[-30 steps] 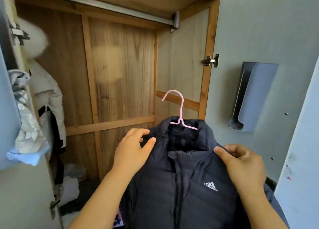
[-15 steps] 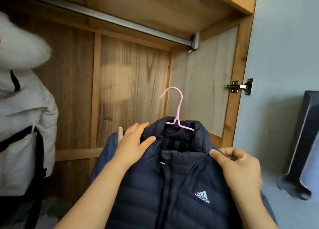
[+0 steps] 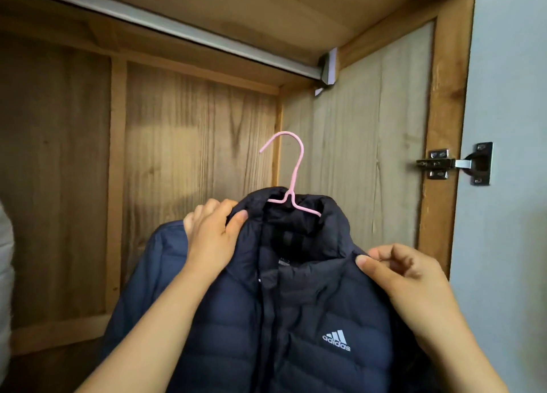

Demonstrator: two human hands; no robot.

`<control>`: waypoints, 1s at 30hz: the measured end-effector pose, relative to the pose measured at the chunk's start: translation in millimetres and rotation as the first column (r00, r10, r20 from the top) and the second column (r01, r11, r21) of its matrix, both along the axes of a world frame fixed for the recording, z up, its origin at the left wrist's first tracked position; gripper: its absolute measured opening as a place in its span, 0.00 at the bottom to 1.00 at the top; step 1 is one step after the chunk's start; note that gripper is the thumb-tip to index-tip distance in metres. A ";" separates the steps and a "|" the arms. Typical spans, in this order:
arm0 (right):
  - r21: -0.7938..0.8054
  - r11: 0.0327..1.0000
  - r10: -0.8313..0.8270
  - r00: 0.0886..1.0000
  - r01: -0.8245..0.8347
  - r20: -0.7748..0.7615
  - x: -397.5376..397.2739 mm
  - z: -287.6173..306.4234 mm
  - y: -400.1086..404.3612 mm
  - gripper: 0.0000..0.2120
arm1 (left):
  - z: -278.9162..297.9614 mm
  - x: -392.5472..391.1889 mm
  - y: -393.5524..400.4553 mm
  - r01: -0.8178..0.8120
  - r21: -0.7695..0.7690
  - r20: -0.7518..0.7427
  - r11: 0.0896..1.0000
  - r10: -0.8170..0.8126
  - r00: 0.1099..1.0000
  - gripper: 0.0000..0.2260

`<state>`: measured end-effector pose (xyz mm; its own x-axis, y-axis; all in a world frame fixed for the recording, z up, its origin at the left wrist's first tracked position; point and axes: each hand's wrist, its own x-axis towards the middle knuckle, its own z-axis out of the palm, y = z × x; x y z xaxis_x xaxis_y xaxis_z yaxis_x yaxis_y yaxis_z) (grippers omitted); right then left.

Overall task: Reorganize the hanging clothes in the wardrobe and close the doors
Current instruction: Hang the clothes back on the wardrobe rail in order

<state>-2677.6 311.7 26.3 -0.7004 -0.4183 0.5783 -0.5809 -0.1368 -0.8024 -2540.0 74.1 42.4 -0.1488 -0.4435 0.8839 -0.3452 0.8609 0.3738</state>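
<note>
A dark navy puffer jacket (image 3: 296,318) with a white logo on the chest hangs on a pink wire hanger (image 3: 291,182), held up inside the open wooden wardrobe. My left hand (image 3: 211,238) grips the jacket at its left shoulder, thumb in front and fingers behind. My right hand (image 3: 405,274) pinches the fabric at the right shoulder beside the collar. The hanger's hook is free, well below the metal clothes rail (image 3: 177,28) that runs across the top of the wardrobe.
The rail ends in a bracket (image 3: 330,67) on the right side panel. A metal hinge (image 3: 455,163) joins the right frame to the pale open door (image 3: 512,126). A sliver of a white garment (image 3: 4,274) shows at the far left edge.
The jacket and both hands have risen toward the rail. My view has tilted up and moved in closer, so the white coat at the left has almost left the frame.
</note>
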 end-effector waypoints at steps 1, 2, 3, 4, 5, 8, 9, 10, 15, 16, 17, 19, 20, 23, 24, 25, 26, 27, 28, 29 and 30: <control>0.008 1.000 -0.021 0.998 0.022 -0.053 -9.4 5.0 -2.1 0.06 | 8.8 -11.9 -8.6 0.016 0.001 -0.007 1.000 -0.016 1.000 0.19; 0.020 0.997 -0.071 0.991 0.074 -0.114 -17.3 8.5 -2.7 0.06 | 16.9 -22.3 -15.7 0.029 0.000 -0.012 1.000 -0.029 1.000 0.19; 0.028 0.989 -0.136 0.975 0.144 -0.178 -25.5 13.0 -4.3 0.06 | 25.7 -34.0 -23.6 0.040 -0.002 -0.019 0.999 -0.040 0.999 0.19; 0.028 0.975 -0.207 0.949 0.220 -0.237 -31.6 17.2 -5.8 0.07 | 33.7 -44.5 -30.5 0.049 -0.001 -0.023 0.999 -0.049 0.999 0.19; 0.023 0.957 -0.270 0.921 0.288 -0.281 -35.7 20.7 -7.7 0.07 | 40.4 -53.8 -36.3 0.059 0.006 -0.020 0.998 -0.059 0.998 0.17; 0.006 0.903 -0.400 0.844 0.430 -0.357 -47.9 30.6 -20.9 0.08 | 56.3 -82.9 -55.2 0.103 0.027 -0.017 0.994 -0.102 0.995 0.12; 0.005 0.889 -0.421 0.823 0.457 -0.380 -50.8 33.9 -26.3 0.10 | 60.1 -91.4 -61.5 0.117 0.028 -0.018 0.993 -0.116 0.993 0.11; 0.004 0.879 -0.436 0.806 0.477 -0.401 -52.2 36.7 -31.9 0.11 | 63.0 -97.8 -66.9 0.130 0.036 -0.015 0.991 -0.130 0.991 0.11; -0.134 0.771 -0.622 0.694 0.622 -0.362 -68.0 53.1 -58.4 0.11 | 84.3 -135.2 -92.0 0.277 0.023 -0.041 0.961 -0.276 0.960 0.19; -0.166 0.749 -0.656 0.680 0.642 -0.327 -71.9 58.4 -63.7 0.11 | 91.2 -143.7 -95.8 0.328 0.024 -0.057 0.944 -0.327 0.943 0.23; -0.185 0.727 -0.682 0.665 0.661 -0.304 -74.9 63.8 -67.4 0.10 | 97.6 -150.9 -98.6 0.388 0.032 -0.079 0.921 -0.385 0.920 0.24; -0.199 0.686 -0.723 0.624 0.700 -0.296 -80.9 82.4 -75.5 0.09 | 115.5 -168.5 -106.1 0.479 0.037 -0.111 0.877 -0.473 0.874 0.18; -0.199 0.673 -0.734 0.610 0.713 -0.298 -82.2 92.8 -78.8 0.09 | 123.2 -175.7 -108.6 0.502 0.032 -0.115 0.864 -0.496 0.861 0.13; -0.218 0.643 -0.759 0.576 0.734 -0.303 -91.7 125.5 -93.7 0.09 | 143.8 -194.4 -120.7 0.534 0.032 -0.097 0.845 -0.529 0.843 0.13; -0.216 0.638 -0.763 0.569 0.739 -0.308 -95.7 136.5 -99.9 0.09 | 148.9 -197.8 -123.9 0.532 0.039 -0.082 0.846 -0.528 0.845 0.16; -0.207 0.634 -0.764 0.563 0.745 -0.315 -99.8 146.6 -105.9 0.09 | 153.0 -201.3 -127.2 0.529 0.037 -0.069 0.848 -0.526 0.848 0.18; -0.201 0.629 -0.767 0.557 0.751 -0.319 -104.7 156.7 -112.4 0.10 | 157.5 -204.0 -130.6 0.527 0.030 -0.060 0.850 -0.524 0.849 0.20; -0.195 0.622 -0.771 0.552 0.758 -0.317 -109.6 165.8 -118.0 0.10 | 160.7 -205.8 -133.7 0.525 0.024 -0.056 0.851 -0.523 0.850 0.20; -0.193 0.617 -0.776 0.547 0.763 -0.315 -114.0 174.6 -123.7 0.10 | 164.1 -207.2 -136.6 0.522 0.022 -0.052 0.853 -0.520 0.852 0.20; -0.195 0.612 -0.780 0.542 0.767 -0.313 -118.6 182.2 -128.0 0.10 | 166.5 -208.1 -138.9 0.519 0.019 -0.047 0.855 -0.518 0.854 0.20; -0.202 0.608 -0.784 0.540 0.768 -0.307 -122.4 189.3 -131.1 0.11 | 168.4 -208.6 -140.6 0.515 0.017 -0.043 0.857 -0.514 0.857 0.21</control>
<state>-2800.0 180.6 215.6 -0.4997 0.2209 0.8376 -0.6955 0.4741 -0.5400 -2748.6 -66.5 210.9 -0.3312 -0.3359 0.8817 0.1577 0.9016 0.4028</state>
